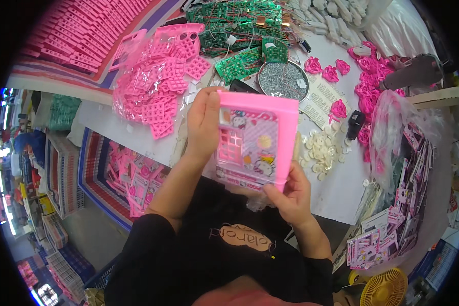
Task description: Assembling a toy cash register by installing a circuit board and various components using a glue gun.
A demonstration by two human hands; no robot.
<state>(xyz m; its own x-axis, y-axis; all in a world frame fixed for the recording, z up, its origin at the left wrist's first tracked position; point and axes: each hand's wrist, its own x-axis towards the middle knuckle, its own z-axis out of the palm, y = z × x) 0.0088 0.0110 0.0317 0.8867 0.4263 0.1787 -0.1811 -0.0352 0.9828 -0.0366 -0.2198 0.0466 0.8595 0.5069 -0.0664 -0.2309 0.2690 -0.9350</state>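
Both my hands hold a pink plastic panel (284, 132) up in front of my chest, tilted slightly. Its face carries a printed cartoon sticker (264, 143) with a grid of square openings on one side. My left hand (204, 122) grips the upper left edge, thumb along the rim. At the lower right corner, the fingers of my right hand (293, 196) pinch the panel's edge. Crumpled clear plastic (259, 200) shows just below the panel. What lies behind it is hidden.
Pink keypads (160, 76) in a clear bag, green circuit boards (239, 30), a round tray of screws (283, 80) and white discs (322, 153) cover the table. Pink knobs (366, 76) lie at right. Printed panels fill bins (387, 224) at right and below left (135, 178).
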